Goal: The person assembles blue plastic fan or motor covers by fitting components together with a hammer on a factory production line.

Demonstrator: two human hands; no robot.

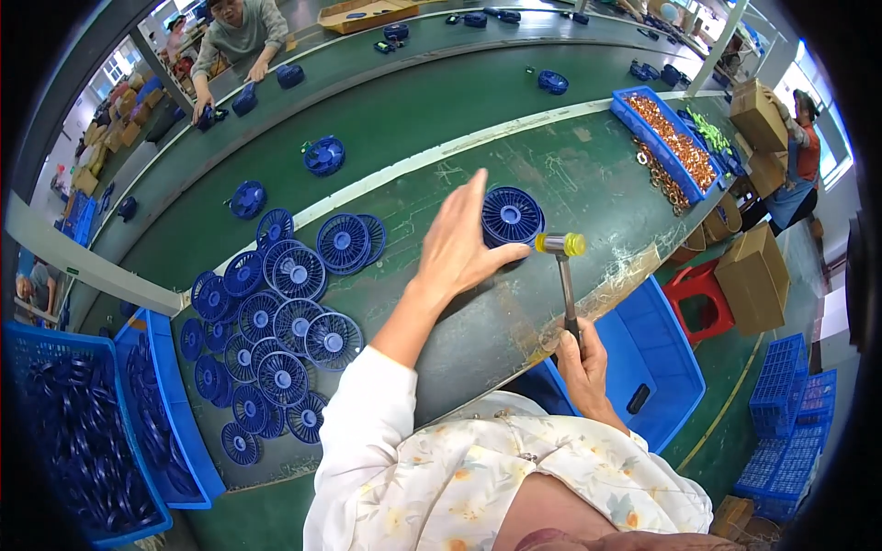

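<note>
My right hand [582, 365] grips the dark handle of a small mallet [566, 275]. The mallet's yellow head [560, 243] is raised beside a round blue fan grille [512, 219] on the work surface. Left of that grille is my left hand [459, 241], its fingers stretched and the thumb apart, reaching along the grille's near edge. Whether the thumb touches the grille I cannot tell. Many more blue fan grilles [283, 378] lie in a loose, overlapping heap to the left of my left forearm.
A blue tray [712, 184] of small copper-coloured parts stands at the far right, with loose rings beside it. An open blue bin [657, 358] sits below the near edge. Blue crates [156, 496] of dark parts stand left. A green conveyor [413, 124] carries fans; a co-worker [241, 41] handles some.
</note>
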